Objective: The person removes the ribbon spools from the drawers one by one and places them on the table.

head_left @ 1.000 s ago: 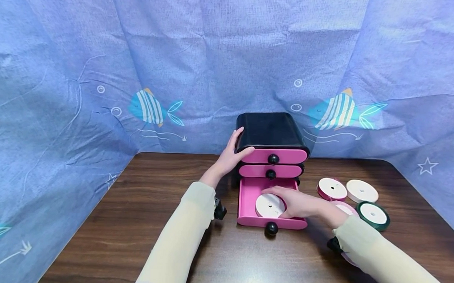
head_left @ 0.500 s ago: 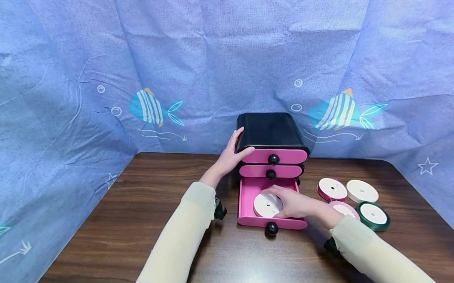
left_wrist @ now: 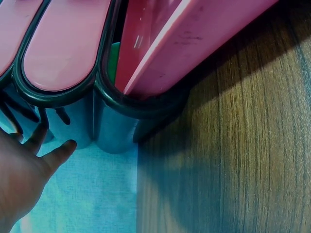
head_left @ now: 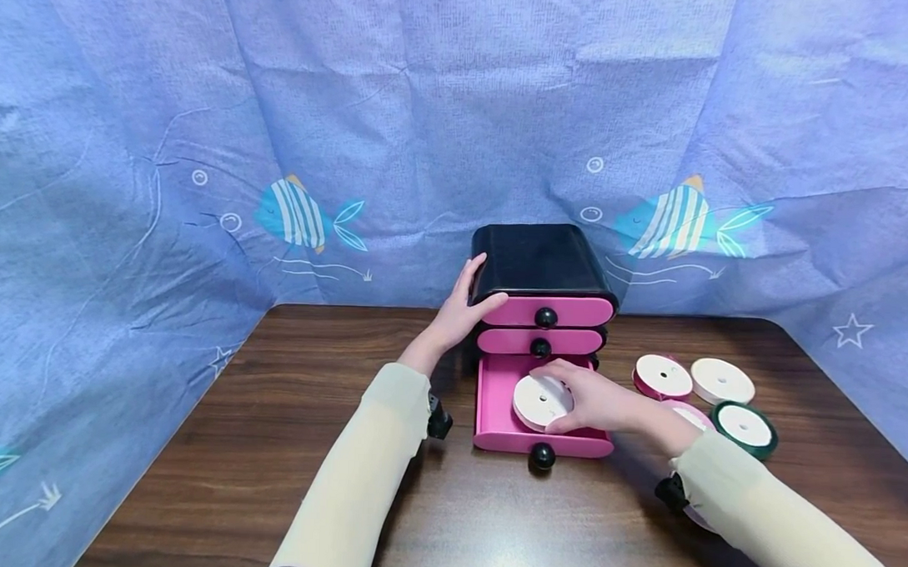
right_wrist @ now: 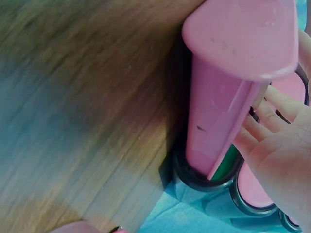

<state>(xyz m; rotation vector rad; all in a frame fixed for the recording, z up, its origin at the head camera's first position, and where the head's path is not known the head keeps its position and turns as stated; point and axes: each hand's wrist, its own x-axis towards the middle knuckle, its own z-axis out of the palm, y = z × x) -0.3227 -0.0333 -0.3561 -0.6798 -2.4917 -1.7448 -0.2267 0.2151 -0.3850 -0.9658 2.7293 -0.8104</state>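
Observation:
A small black cabinet [head_left: 541, 257] with pink drawers stands at the back of the table, its lowest pink drawer [head_left: 495, 402] pulled out. My left hand [head_left: 453, 317] rests against the cabinet's upper left side, thumb at the front edge and fingers stretched along the side. Inside the drawer area, my right hand [head_left: 596, 399] holds a white ribbon spool [head_left: 536, 401] by its edge, thumb at the near side and fingers at the far side. The spool lies nearly flat, face up. In the right wrist view, the right hand [right_wrist: 282, 150] reaches over the drawer's side wall [right_wrist: 218, 116].
To the right lie a magenta ribbon spool [head_left: 663, 377], a cream spool [head_left: 723, 382], a dark green spool [head_left: 745, 429] and a light pink spool [head_left: 690, 414] partly behind the right forearm. A blue fish-print cloth [head_left: 429, 132] hangs behind the table [head_left: 307, 412].
The spool in my right hand shifted slightly left, then back right and a little up toward the drawer's rear. My left hand stays on the cabinet.

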